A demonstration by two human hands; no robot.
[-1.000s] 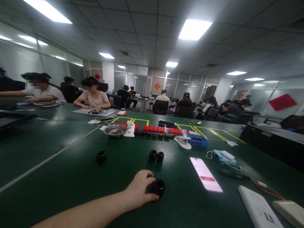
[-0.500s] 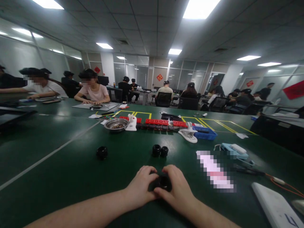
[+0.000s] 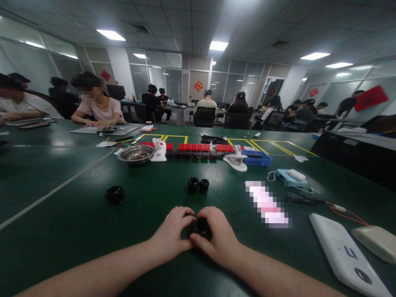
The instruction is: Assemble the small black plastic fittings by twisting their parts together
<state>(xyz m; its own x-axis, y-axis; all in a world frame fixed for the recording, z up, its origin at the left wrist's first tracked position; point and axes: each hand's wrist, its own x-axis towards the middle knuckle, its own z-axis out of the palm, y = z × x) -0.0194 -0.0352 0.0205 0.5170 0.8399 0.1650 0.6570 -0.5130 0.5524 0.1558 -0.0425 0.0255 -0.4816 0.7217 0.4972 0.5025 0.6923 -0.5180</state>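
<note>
Both of my hands meet low in the middle of the head view, around a black round hollow part [image 3: 202,226] with a dark hole facing up. My left hand [image 3: 174,231] curls its fingers round the part's left side. My right hand [image 3: 219,233] grips the right side, its thumb along the near edge. The fingers hide much of the part, so its exact kind cannot be made out. Just beyond the hands, two similar black round parts [image 3: 193,185] stand side by side on the green table [image 3: 148,206]. Another black round part [image 3: 115,194] sits apart to the left.
Farther back are a metal bowl [image 3: 136,155] of small pieces, white clamps [image 3: 236,159], a red-and-black strip [image 3: 194,148] and a blue tray [image 3: 256,159]. To the right lie a light-blue device [image 3: 291,177], cables and a white case [image 3: 346,251]. A person [image 3: 97,103] sits across the table.
The camera has tilted down and turned slightly right, so the table's contents appear higher and farther left. Both hands stay round the same black part.
</note>
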